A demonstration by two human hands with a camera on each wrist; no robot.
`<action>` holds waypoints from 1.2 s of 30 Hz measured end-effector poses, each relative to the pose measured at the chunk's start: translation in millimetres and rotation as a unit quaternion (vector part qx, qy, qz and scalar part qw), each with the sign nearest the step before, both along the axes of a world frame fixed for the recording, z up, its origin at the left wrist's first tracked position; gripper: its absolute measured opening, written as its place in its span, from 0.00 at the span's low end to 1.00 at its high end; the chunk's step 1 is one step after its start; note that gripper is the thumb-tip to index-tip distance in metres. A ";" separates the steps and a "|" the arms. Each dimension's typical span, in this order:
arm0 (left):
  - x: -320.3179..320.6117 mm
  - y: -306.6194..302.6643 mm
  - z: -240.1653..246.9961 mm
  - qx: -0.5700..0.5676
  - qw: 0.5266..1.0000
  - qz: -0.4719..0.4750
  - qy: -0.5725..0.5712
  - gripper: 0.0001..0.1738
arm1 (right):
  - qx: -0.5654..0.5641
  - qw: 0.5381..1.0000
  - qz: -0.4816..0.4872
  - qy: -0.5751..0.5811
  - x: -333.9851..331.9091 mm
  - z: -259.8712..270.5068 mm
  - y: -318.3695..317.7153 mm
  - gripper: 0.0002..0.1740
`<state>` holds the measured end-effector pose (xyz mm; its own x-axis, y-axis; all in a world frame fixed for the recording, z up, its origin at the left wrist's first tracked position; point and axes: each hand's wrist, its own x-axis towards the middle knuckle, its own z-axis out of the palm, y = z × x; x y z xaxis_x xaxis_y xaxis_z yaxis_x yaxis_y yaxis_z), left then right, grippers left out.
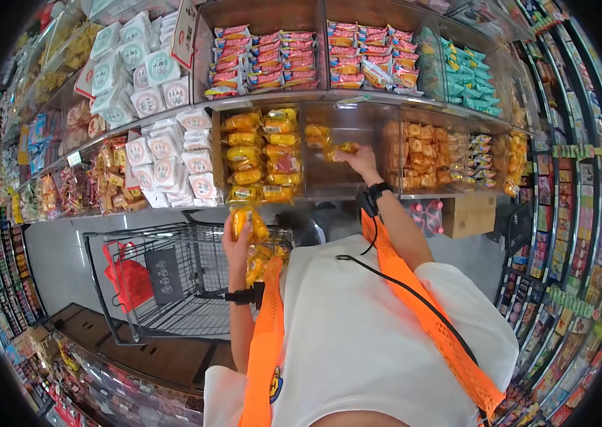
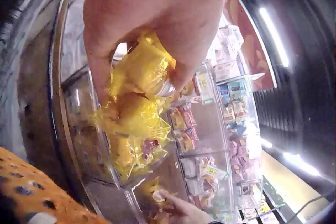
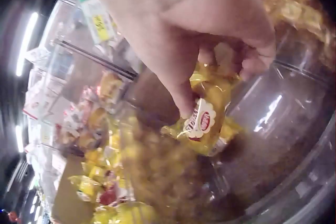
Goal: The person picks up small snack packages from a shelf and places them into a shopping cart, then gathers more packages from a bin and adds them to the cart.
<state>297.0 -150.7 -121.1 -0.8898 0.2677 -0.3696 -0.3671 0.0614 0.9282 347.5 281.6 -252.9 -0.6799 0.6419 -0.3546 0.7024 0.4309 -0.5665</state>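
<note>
In the head view, my left hand [image 1: 237, 244] is in front of the shelf, gripping yellow-wrapped snack packets [image 1: 257, 228]. The left wrist view shows its thumb and fingers curled round one shiny packet [image 2: 142, 69], with others just beyond. My right hand [image 1: 362, 162] reaches into a clear bin [image 1: 368, 128] on the lower shelf. Thumb and fingers there pinch another yellow snack packet [image 3: 210, 111] with a scalloped white and red label. A few yellow packets [image 1: 315, 134] lie at that bin's left side. The neighbouring bin to the left holds two columns of yellow packets [image 1: 246, 156].
A wire shopping cart [image 1: 194, 267] stands below on the left, with a red bag [image 1: 129, 277] at its far side. Brown-orange packets [image 1: 425, 153] fill the bin to the right. Clear dividers separate the bins. A cardboard box [image 1: 468, 215] sits under the shelf.
</note>
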 end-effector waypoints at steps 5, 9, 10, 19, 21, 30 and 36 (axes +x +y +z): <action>5.6 -12.4 18.2 -0.058 0.995 0.072 -0.036 0.30 | -0.095 0.995 -0.022 -0.017 -21.1 -49.1 -10.2 0.41; 4.6 -9.4 36.2 -0.110 0.989 0.058 -0.074 0.31 | -0.183 0.977 -0.111 0.017 -34.5 -98.8 -26.8 0.33; 2.9 -8.2 37.6 -0.121 0.989 0.051 -0.065 0.30 | -0.175 0.975 -0.132 0.014 -42.0 -82.8 -32.5 0.31; -2.3 19.2 51.6 -0.122 0.989 0.053 -0.064 0.25 | -0.085 0.969 -0.221 0.075 -67.9 -77.5 -49.2 0.42; -3.0 15.4 47.0 -0.126 0.990 0.045 -0.047 0.25 | -0.083 0.967 -0.229 0.080 -75.3 -57.4 -55.3 0.48; -15.5 3.2 41.8 -0.104 0.992 -0.058 0.034 0.26 | -0.431 0.862 -0.202 0.177 -36.5 -78.6 -44.1 0.38; -11.4 -5.9 71.6 -0.133 0.982 -0.060 0.116 0.27 | -0.476 0.870 -0.127 -0.004 -29.8 -179.0 -15.4 0.25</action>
<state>285.7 -156.6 -49.6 -0.9262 0.2976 -0.2315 -0.1226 0.3431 0.9313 317.7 266.2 -431.9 -0.5539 0.1839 -0.8120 0.7124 -0.4001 -0.5766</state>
